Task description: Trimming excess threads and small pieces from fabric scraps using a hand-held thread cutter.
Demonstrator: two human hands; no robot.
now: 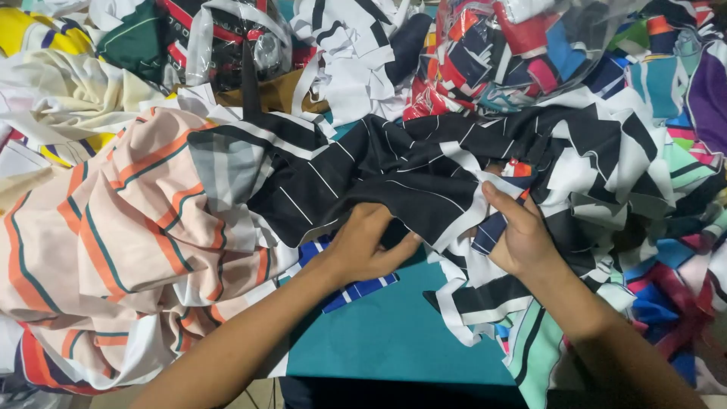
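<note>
Person at a teal table (394,341), both bare forearms reaching in from the near edge. Left hand (367,246) has its fingers curled shut on the lower hem of a black cloth with thin white stripes (379,178), thumb lying along the fold. Right hand (519,235) also grips: thumb on top, fingers tucked under, pinching the same black cloth together with a white strip (473,208) at its right end. The hands are near each other, a short stretch of the hem between them.

The black cloth lies spread across the middle of the table, bunched and wrinkled, its near edge lifted slightly off the teal surface by the two hands. Just under the left hand a blue piece with white stripes (352,288) pokes out, flat on the table.

Left side of the table: big heap of pale pink fabric with orange and green stripes (129,235), touching the black cloth's left end. Far left corner: cream and yellow fabric (60,83), piled. Far edge, centre-left: clear plastic bag (227,45) holding dark and red scraps. Far right: second clear bag of mixed red, blue and white scraps (500,53). Right edge: loose tangle of black-and-white, mint, blue and pink scraps (666,189), overlapping the black cloth's right end. Mint piece with black stripes (534,356) hangs by the right forearm at the near edge.
</note>
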